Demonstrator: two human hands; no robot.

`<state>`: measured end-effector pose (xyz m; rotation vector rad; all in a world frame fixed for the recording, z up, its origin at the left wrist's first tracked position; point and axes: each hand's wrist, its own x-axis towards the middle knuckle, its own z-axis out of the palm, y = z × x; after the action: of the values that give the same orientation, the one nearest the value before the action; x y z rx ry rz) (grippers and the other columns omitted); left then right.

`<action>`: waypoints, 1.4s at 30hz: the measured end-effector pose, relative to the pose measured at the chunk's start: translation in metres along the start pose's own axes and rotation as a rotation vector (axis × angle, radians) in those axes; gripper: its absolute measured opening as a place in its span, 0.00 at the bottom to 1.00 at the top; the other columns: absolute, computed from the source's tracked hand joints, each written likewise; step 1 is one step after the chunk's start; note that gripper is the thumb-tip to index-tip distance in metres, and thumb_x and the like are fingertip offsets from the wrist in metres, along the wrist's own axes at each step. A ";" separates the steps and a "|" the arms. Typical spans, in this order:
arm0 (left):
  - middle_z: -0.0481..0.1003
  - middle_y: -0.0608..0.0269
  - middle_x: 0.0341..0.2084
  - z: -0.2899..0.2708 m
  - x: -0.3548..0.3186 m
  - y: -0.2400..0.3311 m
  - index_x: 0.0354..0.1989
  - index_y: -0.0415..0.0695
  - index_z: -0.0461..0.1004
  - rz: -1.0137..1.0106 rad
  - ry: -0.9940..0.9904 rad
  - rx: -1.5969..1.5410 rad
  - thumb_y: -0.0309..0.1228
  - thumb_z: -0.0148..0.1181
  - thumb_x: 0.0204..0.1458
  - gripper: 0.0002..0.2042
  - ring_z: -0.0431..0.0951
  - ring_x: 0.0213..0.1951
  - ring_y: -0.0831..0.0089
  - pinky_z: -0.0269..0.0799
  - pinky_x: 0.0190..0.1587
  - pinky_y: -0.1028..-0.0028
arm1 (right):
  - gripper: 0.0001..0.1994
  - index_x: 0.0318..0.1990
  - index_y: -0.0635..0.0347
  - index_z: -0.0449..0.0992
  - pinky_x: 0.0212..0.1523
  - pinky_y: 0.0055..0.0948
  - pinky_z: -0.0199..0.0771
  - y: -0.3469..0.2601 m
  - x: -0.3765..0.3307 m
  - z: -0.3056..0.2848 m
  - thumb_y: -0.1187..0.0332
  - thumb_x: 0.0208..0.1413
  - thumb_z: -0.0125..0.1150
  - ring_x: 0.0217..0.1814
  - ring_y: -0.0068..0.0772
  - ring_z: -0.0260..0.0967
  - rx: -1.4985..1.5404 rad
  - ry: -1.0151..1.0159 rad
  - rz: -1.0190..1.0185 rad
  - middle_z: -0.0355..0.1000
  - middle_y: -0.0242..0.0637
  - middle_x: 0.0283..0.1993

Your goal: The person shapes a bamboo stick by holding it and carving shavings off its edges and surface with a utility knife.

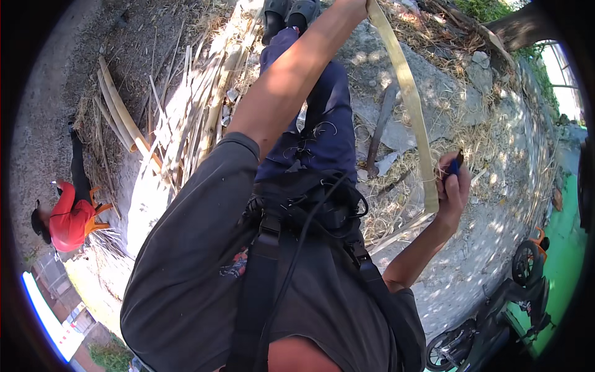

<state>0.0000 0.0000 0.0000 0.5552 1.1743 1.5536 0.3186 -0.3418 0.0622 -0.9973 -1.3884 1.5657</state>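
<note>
A long, pale, flat strip that looks like split bamboo (406,87) runs down in front of me, slightly bowed. Its upper end is gripped by my left hand (356,5), which is stretched far forward and partly cut off by the top edge of the view. My right hand (455,197) is closed around a small tool with a blue part and a dark tip (455,166); its exact kind is hard to make out. The strip's lower end lies right beside the fingers of that hand, with thin curled shavings around them.
Cut bamboo pieces (118,111) and a heap of slats (207,93) lie to the left. Shavings (396,204) and a curved dark stick (381,130) cover the ground on the right. A person in red (68,217) sits far left; a motorcycle (496,316) stands lower right.
</note>
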 end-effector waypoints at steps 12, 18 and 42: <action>0.63 0.66 0.23 -0.017 -0.013 -0.007 0.34 0.48 0.63 0.185 -0.309 -0.326 0.45 0.48 0.72 0.17 0.67 0.26 0.72 0.72 0.32 0.67 | 0.12 0.49 0.62 0.77 0.33 0.20 0.58 0.042 -0.009 -0.045 0.62 0.71 0.57 0.32 0.15 0.57 -0.596 0.840 0.176 0.64 0.22 0.30; 0.46 0.72 0.16 -0.004 -0.031 0.001 0.17 0.53 0.49 0.191 -0.412 -0.202 0.50 0.51 0.70 0.29 0.53 0.22 0.74 0.60 0.35 0.67 | 0.09 0.44 0.60 0.78 0.27 0.24 0.56 0.049 0.015 -0.031 0.63 0.69 0.60 0.26 0.15 0.56 -0.727 0.702 0.159 0.64 0.23 0.24; 0.69 0.65 0.27 0.001 -0.002 -0.065 0.24 0.49 0.60 0.101 -0.250 -0.456 0.53 0.48 0.70 0.25 0.77 0.44 0.69 0.79 0.54 0.66 | 0.09 0.43 0.61 0.77 0.30 0.42 0.69 0.099 0.030 -0.024 0.63 0.66 0.61 0.27 0.48 0.76 -0.822 0.569 0.307 0.75 0.50 0.27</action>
<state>0.0319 -0.0043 -0.0568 0.4882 0.5839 1.7130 0.3234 -0.3129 -0.0396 -2.0346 -1.5019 0.7420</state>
